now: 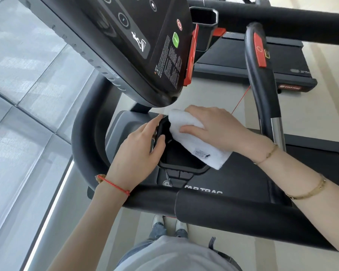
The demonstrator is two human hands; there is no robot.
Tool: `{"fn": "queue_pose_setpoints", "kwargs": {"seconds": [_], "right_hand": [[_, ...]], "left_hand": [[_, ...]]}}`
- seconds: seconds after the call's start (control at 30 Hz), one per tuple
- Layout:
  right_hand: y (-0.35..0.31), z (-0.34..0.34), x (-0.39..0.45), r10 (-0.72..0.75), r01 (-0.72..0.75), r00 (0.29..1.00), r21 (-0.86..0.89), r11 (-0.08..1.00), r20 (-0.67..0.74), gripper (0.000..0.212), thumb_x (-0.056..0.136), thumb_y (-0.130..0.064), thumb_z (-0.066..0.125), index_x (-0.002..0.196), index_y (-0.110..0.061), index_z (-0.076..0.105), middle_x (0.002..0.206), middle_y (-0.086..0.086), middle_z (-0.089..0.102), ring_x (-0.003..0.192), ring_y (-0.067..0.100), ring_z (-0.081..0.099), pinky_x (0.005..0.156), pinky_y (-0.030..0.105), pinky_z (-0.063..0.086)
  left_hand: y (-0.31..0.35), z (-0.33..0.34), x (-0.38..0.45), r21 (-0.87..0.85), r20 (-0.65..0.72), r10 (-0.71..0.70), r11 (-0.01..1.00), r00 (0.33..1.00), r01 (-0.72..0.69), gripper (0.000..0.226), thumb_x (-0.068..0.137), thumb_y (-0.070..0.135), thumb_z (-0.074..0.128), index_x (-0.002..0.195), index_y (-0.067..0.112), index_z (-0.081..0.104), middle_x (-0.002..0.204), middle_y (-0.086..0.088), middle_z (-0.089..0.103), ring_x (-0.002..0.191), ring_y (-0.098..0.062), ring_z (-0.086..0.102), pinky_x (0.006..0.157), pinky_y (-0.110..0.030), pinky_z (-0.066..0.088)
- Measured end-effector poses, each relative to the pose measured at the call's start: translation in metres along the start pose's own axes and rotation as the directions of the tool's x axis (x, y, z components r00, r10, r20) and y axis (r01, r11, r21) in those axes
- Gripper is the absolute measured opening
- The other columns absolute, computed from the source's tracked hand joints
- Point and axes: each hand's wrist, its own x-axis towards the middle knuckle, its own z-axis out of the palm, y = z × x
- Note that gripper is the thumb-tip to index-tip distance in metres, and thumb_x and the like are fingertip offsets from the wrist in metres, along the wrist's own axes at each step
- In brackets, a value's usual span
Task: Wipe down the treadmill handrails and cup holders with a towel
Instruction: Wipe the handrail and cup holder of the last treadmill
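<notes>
Just now the work is at a cup holder (181, 159), a dark pocket a little below the middle of the view, under the lower end of the console (125, 42). At nine o'clock from it curves the black handrail (80, 137), bending round toward the person and joining the crossbar (223, 208) at six o'clock.

The left hand (133, 151) comes in from seven o'clock. Its fingers are curled over the pocket's near-left rim, the thumb up by the top edge, apparently holding a dark flap or insert aside; the view is too murky there to say which. Likely this grip steadies the pocket, or opens it, so the cloth can reach inside.

The white towel (196, 139), folded into a pad with its label showing, lies across the pocket's right rim at about two o'clock, its lower corner hanging past the edge. The right hand (217, 130) presses down on top of it, thumb curled round the near edge and fingers over the far edge, so it grips the towel while bearing down. That hold suits a rubbing stroke along the rim.

Farther out at two o'clock stands the upright grip (259, 75) with its red button.
</notes>
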Motion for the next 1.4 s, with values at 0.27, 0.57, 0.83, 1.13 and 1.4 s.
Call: {"fn": "queue_pose_setpoints", "kwargs": {"seconds": [0.27,0.57,0.83,1.13,1.4], "right_hand": [[-0.012,-0.001,0.022,-0.084,0.085,0.995,-0.015,0.996,0.051,0.043,0.094,-0.058,0.047,0.104,-0.016,0.053,0.073,-0.005,0.054,0.075,0.025,0.054,0.07,0.038,0.042],[0.004,0.01,-0.013,0.226,-0.206,0.971,0.216,0.954,-0.076,0.038,0.091,-0.057,0.052,0.091,-0.019,0.052,0.071,-0.001,0.055,0.073,0.021,0.052,0.058,0.027,0.033],[-0.011,-0.001,0.003,0.193,-0.192,0.981,0.174,0.966,0.007,0.048,0.092,-0.056,0.053,0.087,-0.009,0.053,0.071,0.0,0.053,0.079,0.025,0.052,0.063,0.031,0.036],[-0.021,0.02,-0.038,0.503,-0.43,0.86,0.417,0.801,-0.081,0.052,0.09,-0.047,0.06,0.127,-0.013,0.046,0.085,-0.007,0.049,0.071,0.005,0.047,0.057,0.019,0.037],[-0.023,0.01,-0.016,0.521,-0.464,0.854,0.435,0.772,-0.014,0.031,0.089,-0.038,0.062,0.103,-0.011,0.057,0.088,-0.001,0.059,0.087,0.019,0.052,0.061,0.021,0.038]], "left_hand": [[-0.001,0.0,0.0,-0.009,0.021,0.004,1.0,1.0,-0.004,0.049,0.097,0.037,0.042,0.145,0.025,0.043,0.108,0.003,0.065,0.089,-0.017,0.062,0.082,-0.041,0.054],[-0.001,0.0,0.0,0.015,0.007,0.003,1.0,1.0,-0.003,0.05,0.1,0.031,0.047,0.148,0.024,0.041,0.114,0.002,0.064,0.093,-0.015,0.063,0.087,-0.039,0.054],[-0.001,-0.001,0.0,0.007,0.007,0.003,1.0,1.0,-0.003,0.049,0.1,0.029,0.049,0.149,0.024,0.04,0.115,0.003,0.062,0.095,-0.013,0.061,0.088,-0.036,0.053],[-0.006,-0.008,0.012,-0.021,0.07,0.08,0.997,0.994,-0.078,0.05,0.098,0.026,0.051,0.147,0.023,0.042,0.112,0.008,0.054,0.091,-0.013,0.058,0.087,-0.039,0.054],[-0.009,-0.01,0.039,-0.01,0.171,0.152,0.988,0.973,-0.152,0.048,0.098,0.023,0.054,0.146,0.023,0.046,0.134,0.004,0.058,0.098,-0.009,0.055,0.098,-0.022,0.043]]}}
